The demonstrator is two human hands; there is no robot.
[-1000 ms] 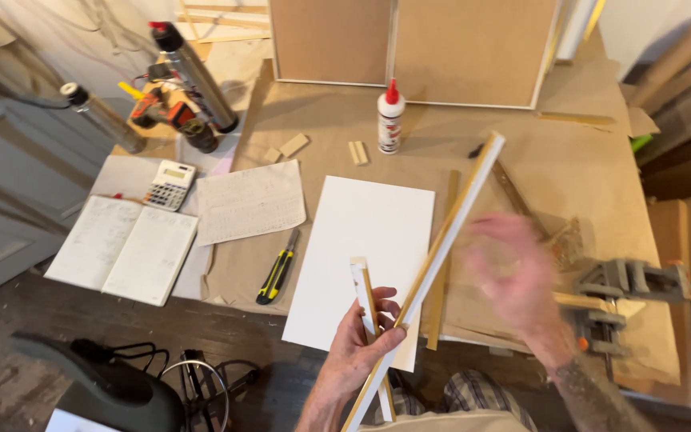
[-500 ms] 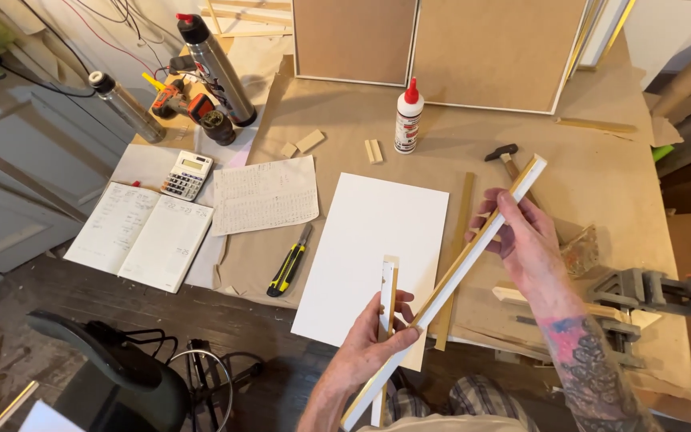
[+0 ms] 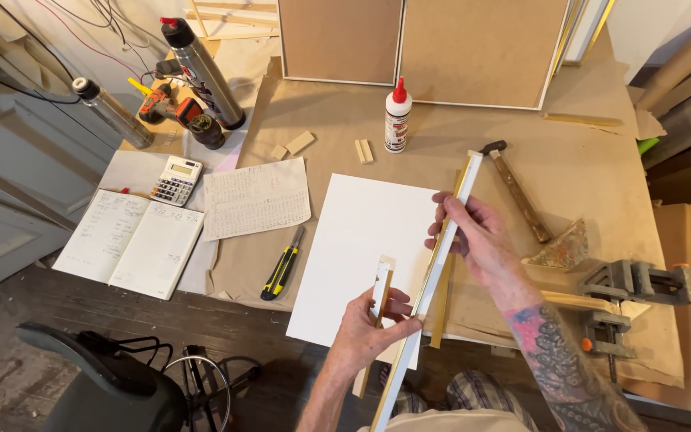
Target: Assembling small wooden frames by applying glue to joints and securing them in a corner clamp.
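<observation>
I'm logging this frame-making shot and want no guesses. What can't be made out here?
Head view only:
- Long white strip: its near end runs off the bottom edge.
- Short strip in the left hand: lower part hidden behind the fingers.
- Open notebook and loose sheet: writing too small to read.
- Corner clamp: its far end is cut by the right edge.
- Right hand: palm hidden, so the grip underneath is unclear.

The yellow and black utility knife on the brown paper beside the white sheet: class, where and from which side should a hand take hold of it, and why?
Grip the yellow and black utility knife around the middle of its handle, coming from above with fingers across its width. It lies flat and free on the brown paper, long axis roughly toward the person, metal tip pointing away, so the handle's lower end is probably safest.
</observation>
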